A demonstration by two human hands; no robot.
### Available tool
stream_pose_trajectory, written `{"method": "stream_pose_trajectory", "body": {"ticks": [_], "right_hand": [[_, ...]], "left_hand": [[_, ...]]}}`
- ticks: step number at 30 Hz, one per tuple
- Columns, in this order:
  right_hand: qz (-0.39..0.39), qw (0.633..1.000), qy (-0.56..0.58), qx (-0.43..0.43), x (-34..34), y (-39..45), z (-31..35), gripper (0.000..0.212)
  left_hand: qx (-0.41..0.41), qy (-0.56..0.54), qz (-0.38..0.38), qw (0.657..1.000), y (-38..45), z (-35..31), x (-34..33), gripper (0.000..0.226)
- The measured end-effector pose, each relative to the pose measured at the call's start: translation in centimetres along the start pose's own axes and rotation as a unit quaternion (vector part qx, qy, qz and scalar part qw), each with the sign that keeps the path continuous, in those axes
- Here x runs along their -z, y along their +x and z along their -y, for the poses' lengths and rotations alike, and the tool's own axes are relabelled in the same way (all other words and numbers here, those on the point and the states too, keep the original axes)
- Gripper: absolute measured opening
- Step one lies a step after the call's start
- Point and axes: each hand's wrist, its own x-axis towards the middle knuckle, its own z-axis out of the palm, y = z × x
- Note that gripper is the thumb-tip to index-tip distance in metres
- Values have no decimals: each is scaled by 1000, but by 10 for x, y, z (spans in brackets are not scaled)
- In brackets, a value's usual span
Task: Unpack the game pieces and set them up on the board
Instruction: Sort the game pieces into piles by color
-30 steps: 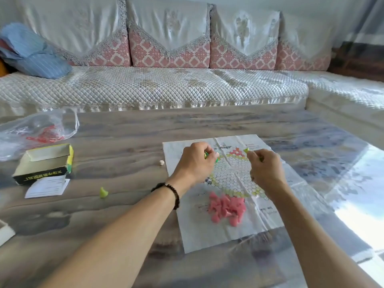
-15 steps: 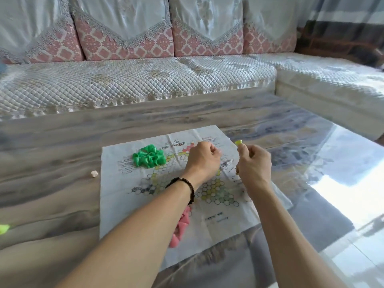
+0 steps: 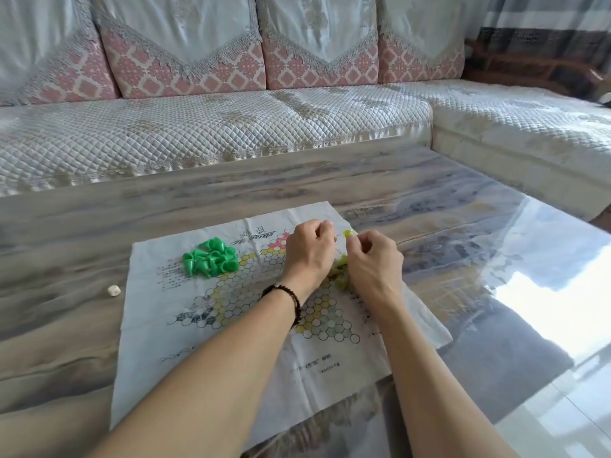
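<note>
The paper game board [image 3: 231, 325], printed with a star of hexagon cells, lies flat on the table. A pile of loose green pieces [image 3: 210, 257] sits on its far left part. Above the board's far right side, my left hand [image 3: 309, 256] and my right hand [image 3: 373, 262] are held close together with curled fingers. Both pinch a small bunch of yellow-green pieces [image 3: 342, 276] that hangs between them. One yellow piece [image 3: 347, 233] shows at the fingertips. I cannot tell whether a clear wrap holds the bunch. My left forearm hides part of the board.
A small white cube [image 3: 113, 290] lies on the table [image 3: 429, 200] left of the board. The glossy table top reflects light on the right. A quilted sofa [image 3: 231, 127] runs along the far edge and turns down the right side.
The view has swung right, so the box and bag on the left are out of frame. The pink pile is no longer visible. Yellow-green pieces now show below my hands.
</note>
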Motion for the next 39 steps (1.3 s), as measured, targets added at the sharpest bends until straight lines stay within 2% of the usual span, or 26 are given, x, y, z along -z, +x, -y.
{"method": "stream_pose_trajectory", "body": {"ticks": [6,8,12,15,17,19,21,22,24,26,28,31,39], "right_hand": [[51,999,2,10,15,-7,-3,17],[74,997,20,14,21,-11,-4,25],[55,997,49,21,30,-19,-10,39],[17,999,-19,39,41,-20,-17,37],[12,996,-81,32,53,-20,-19,33],[66,993,-97,1,66,-24,-18,35],[133,985,-111,-12,76,-27,-16,44],[163,978,-128,-9,77,-28,-15,51],[202,963,-180,10,75,-29,-15,61],[204,953,-222,33,69,-26,-13,56],[203,951,-228,47,63,-24,-8,48],[211,953,-211,56,52,-17,-5,47],[175,966,-176,72,36,-11,-9,42]], "left_hand": [[-15,-40,48,998,-6,-1,17,36],[-32,-22,61,997,-6,-1,23,36],[-89,70,38,993,-3,4,42,35],[-123,202,92,967,-4,11,58,31],[-105,256,178,944,-6,13,64,62],[-94,274,262,921,-5,9,65,98],[-74,278,320,902,3,2,65,116],[-56,278,341,896,8,-2,64,117],[-25,271,375,886,16,-8,61,102],[-22,258,389,884,19,-11,57,81],[-26,238,396,886,17,-15,55,71],[-36,227,394,890,14,-18,53,75],[-89,224,371,897,13,-10,43,73]]}}
